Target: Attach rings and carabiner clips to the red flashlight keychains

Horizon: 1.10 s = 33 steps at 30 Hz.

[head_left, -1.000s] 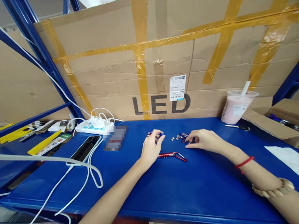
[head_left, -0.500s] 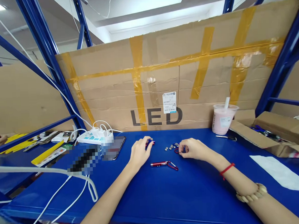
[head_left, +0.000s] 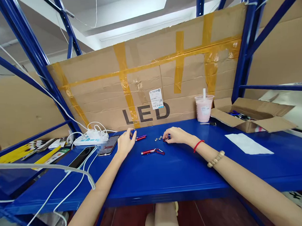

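Red flashlight (head_left: 141, 137): small keychain torch lying flat on the blue table (head_left: 184, 172), far of centre, body pointing right, left end just at the fingertips of the left hand.
Left hand (head_left: 125, 143): resting palm-down on the table, fingers curled forward and drawn together around a small blue piece (head_left: 133, 131); looks like a light pinch, though too small in view to be sure.
Place relative to fingers: flashlight just right of the left fingertips, touching or nearly so; blue piece at the far side of those fingertips.
Right hand (head_left: 176, 136): palm-down, well right of the left hand, fingers bent and closed over a small dark-blue item (head_left: 168, 137) with only its edge showing.
Button cells (head_left: 158, 138): short row of small silvery discs on the table, just left of the right hand's fingertips, between the two hands.
Second red flashlight (head_left: 152, 151): nearer than the first, lying flat with a red carabiner on its right end, apart from both hands.
Wrist: red string and bead bracelet (head_left: 215, 159) on the right forearm.
Left side: phones (head_left: 81, 157) and white power strip (head_left: 90, 138) with cables.
Far right: pink drink cup (head_left: 204, 108) with straw, open cardboard box (head_left: 252, 114), white sheet (head_left: 248, 144) near it.
Back: taped cardboard panel (head_left: 149, 82) marked LED.
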Each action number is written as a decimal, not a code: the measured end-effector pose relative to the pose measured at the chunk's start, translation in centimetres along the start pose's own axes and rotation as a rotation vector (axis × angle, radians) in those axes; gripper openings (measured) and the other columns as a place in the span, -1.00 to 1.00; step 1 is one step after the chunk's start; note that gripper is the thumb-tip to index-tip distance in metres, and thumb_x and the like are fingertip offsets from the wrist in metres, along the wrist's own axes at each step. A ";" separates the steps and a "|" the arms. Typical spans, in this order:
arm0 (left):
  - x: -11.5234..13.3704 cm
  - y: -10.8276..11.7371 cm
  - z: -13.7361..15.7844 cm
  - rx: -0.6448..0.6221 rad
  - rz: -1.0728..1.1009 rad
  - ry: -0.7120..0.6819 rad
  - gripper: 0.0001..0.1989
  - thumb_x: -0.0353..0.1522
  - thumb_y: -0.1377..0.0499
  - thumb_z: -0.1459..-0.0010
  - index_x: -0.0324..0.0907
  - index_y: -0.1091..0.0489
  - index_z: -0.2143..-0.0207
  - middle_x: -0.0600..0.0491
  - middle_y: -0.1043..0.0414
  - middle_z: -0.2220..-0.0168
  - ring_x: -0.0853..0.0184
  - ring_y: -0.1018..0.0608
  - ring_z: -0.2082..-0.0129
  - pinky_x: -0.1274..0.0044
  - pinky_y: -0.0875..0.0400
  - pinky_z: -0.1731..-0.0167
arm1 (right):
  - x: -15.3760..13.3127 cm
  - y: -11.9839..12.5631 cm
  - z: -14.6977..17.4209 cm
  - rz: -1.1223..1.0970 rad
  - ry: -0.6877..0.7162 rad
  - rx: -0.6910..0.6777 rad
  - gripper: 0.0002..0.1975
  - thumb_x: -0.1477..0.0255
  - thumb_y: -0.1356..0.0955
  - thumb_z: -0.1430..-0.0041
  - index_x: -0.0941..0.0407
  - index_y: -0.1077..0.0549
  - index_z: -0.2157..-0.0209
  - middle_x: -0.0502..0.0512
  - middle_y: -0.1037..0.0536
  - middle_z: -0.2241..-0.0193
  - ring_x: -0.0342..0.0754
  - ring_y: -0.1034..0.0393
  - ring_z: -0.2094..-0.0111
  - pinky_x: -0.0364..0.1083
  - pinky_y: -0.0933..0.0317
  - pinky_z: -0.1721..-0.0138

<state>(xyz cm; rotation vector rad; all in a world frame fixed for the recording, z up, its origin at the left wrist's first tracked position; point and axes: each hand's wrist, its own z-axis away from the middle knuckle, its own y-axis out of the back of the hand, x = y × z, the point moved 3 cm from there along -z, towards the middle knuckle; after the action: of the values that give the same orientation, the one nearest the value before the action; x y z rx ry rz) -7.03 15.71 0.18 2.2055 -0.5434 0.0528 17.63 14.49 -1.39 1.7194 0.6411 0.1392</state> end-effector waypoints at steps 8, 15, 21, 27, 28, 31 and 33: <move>-1.2 -0.1 0.2 -0.017 0.088 0.118 -0.72 -0.24 0.16 -0.24 -0.13 -0.22 0.13 0.12 -0.42 0.45 0.36 -0.47 0.35 0.59 -0.17 0.38 | 0.7 0.6 0.0 -0.011 -0.006 0.061 -0.83 0.38 -0.36 0.07 0.08 -0.47 0.36 -0.08 -0.47 0.38 -0.21 -0.33 0.36 -0.24 -0.04 0.43; -1.6 -0.4 0.2 -0.010 0.084 0.114 -0.74 -0.25 0.13 -0.23 -0.12 -0.22 0.13 0.14 -0.40 0.48 0.36 -0.46 0.38 0.58 -0.16 0.38 | 0.3 2.4 0.4 0.025 -0.037 0.153 -0.84 0.37 -0.34 0.05 0.06 -0.47 0.36 -0.10 -0.47 0.38 -0.22 -0.32 0.36 -0.23 -0.01 0.43; -1.1 -0.6 0.6 0.001 0.194 0.048 -0.72 -0.20 0.13 -0.22 -0.14 -0.22 0.15 0.16 -0.38 0.51 0.41 -0.44 0.45 0.61 -0.18 0.40 | -0.2 3.5 0.4 -0.021 -0.025 0.222 -0.85 0.31 -0.35 0.03 0.05 -0.48 0.38 -0.12 -0.48 0.41 -0.23 -0.32 0.40 -0.23 -0.01 0.44; -0.7 -1.4 1.0 -0.075 0.270 -0.021 -0.72 -0.19 0.08 -0.19 -0.13 -0.23 0.16 0.19 -0.34 0.54 0.47 -0.39 0.54 0.64 -0.18 0.45 | 0.2 3.5 0.2 -0.073 -0.046 0.323 -0.85 0.27 -0.36 0.02 0.04 -0.49 0.41 -0.13 -0.48 0.44 -0.25 -0.33 0.44 -0.24 -0.04 0.45; -0.5 -1.5 1.0 -0.093 0.283 -0.036 -0.73 -0.19 0.08 -0.20 -0.14 -0.24 0.17 0.19 -0.33 0.54 0.47 -0.39 0.54 0.64 -0.19 0.45 | 0.1 3.4 0.2 -0.071 -0.049 0.316 -0.84 0.26 -0.36 0.02 0.04 -0.48 0.43 -0.13 -0.48 0.45 -0.25 -0.33 0.45 -0.24 -0.04 0.45; 0.3 -1.2 1.1 -0.088 0.310 -0.058 -0.75 -0.21 0.05 -0.19 -0.15 -0.24 0.19 0.18 -0.32 0.54 0.47 -0.39 0.52 0.63 -0.21 0.42 | -0.5 2.8 0.2 -0.058 -0.047 0.285 -0.85 0.25 -0.36 0.02 0.03 -0.48 0.45 -0.15 -0.48 0.44 -0.24 -0.33 0.43 -0.24 -0.03 0.45; 1.0 -1.1 1.2 -0.097 0.369 -0.087 -0.76 -0.22 0.07 -0.21 -0.15 -0.24 0.18 0.17 -0.33 0.53 0.48 -0.40 0.51 0.63 -0.23 0.41 | -0.8 2.2 0.0 -0.042 -0.057 0.242 -0.86 0.28 -0.36 0.01 0.05 -0.47 0.47 -0.13 -0.48 0.44 -0.24 -0.33 0.43 -0.23 -0.03 0.46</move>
<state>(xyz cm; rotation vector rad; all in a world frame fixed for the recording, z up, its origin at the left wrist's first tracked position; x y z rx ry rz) -5.86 15.07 -1.22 1.9963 -0.9762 0.1220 17.72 13.82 0.90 1.9332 0.6721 -0.0179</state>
